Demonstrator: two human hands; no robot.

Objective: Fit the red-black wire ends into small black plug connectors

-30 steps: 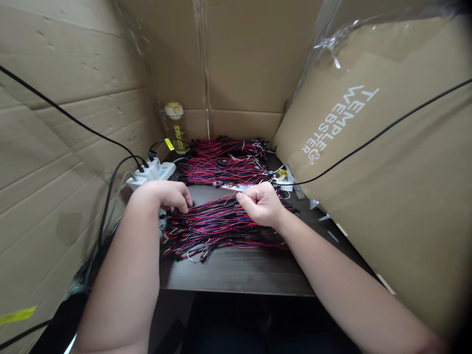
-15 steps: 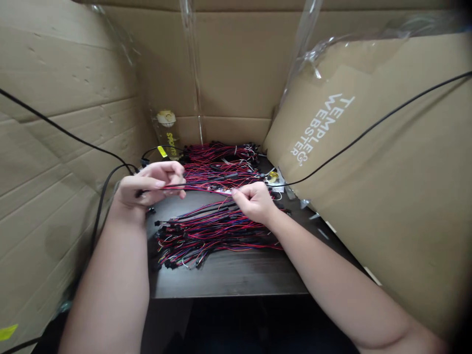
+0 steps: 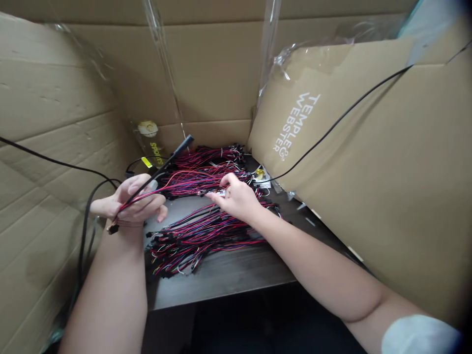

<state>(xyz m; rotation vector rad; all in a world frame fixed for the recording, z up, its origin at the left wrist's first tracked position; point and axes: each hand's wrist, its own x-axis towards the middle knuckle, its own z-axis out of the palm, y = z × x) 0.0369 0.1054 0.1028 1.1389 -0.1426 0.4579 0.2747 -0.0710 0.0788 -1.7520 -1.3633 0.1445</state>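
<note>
The left hand (image 3: 139, 204) grasps a wire harness (image 3: 171, 184) near its left end, over the bench's left edge, the strands lying across the fingers and a small black connector (image 3: 113, 229) hanging past the palm. A stiff black sleeve (image 3: 183, 145) sticks up from the same grip towards the back of the bench (image 3: 228, 278). The right hand (image 3: 238, 199) is above the middle, thumb and forefinger spread; I cannot tell whether a strand is caught between them.

The likeliest trouble, I judge, is snagging: the harness's red and purple strands cross in front of the far wire pile (image 3: 206, 172), which lies along the back edge and looks much the same, so a loose wire there could hook on and be dragged out. The near wire pile (image 3: 206, 236), with its left ends close to the front left corner, seems exposed to the left forearm, which could sweep connectors off that side. The grip itself looks loose, so the sleeve might swing and slip free if the strands are tugged. A black cable (image 3: 342, 113) comes down to the bench's right edge and could catch the right arm if it reached further back
</note>
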